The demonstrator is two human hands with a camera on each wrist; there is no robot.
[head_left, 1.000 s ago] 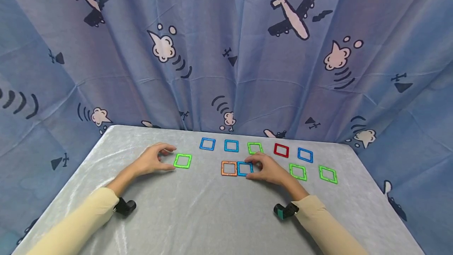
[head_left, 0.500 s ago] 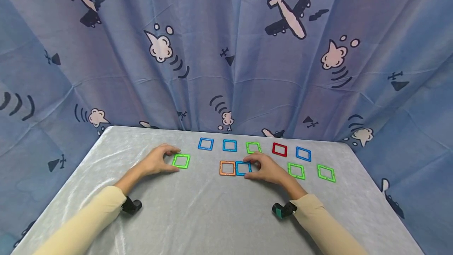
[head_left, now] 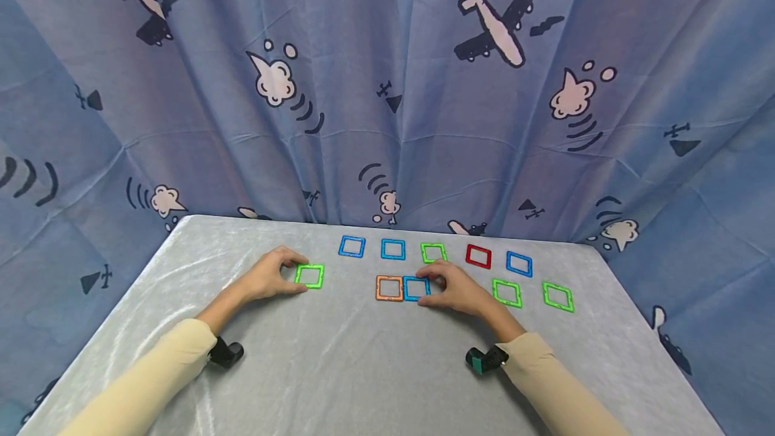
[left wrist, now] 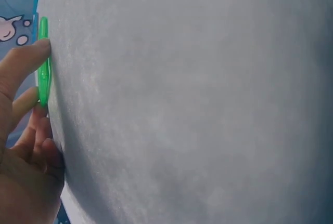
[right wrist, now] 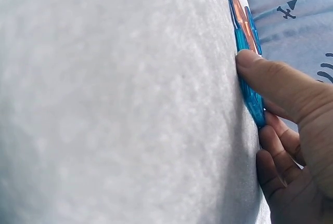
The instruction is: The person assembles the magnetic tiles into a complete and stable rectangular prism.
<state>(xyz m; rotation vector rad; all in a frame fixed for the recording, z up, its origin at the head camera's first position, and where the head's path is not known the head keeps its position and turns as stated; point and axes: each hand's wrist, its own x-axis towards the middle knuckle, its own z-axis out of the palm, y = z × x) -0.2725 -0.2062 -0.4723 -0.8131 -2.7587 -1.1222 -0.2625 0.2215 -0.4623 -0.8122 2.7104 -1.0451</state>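
Observation:
At the left of the row, a green square magnetic tile lies on the grey cloth. My left hand pinches it between thumb and fingers, across its near and far edges; the left wrist view shows the thumb on the tile's green edge. Right of centre, my right hand grips a blue square tile the same way, its fingers covering part of the right side. That blue tile sits edge to edge with an orange square tile on its left. Both tiles lie flat.
Behind are a blue tile, another blue tile, a green tile, a red tile and a third blue tile. Two green tiles lie right of my right hand. A patterned curtain hangs behind the table.
My left hand has moved right, from just beside the green tile to around it, and now pinches it. The right hand keeps its hold on the blue tile; the head view shifted slightly.

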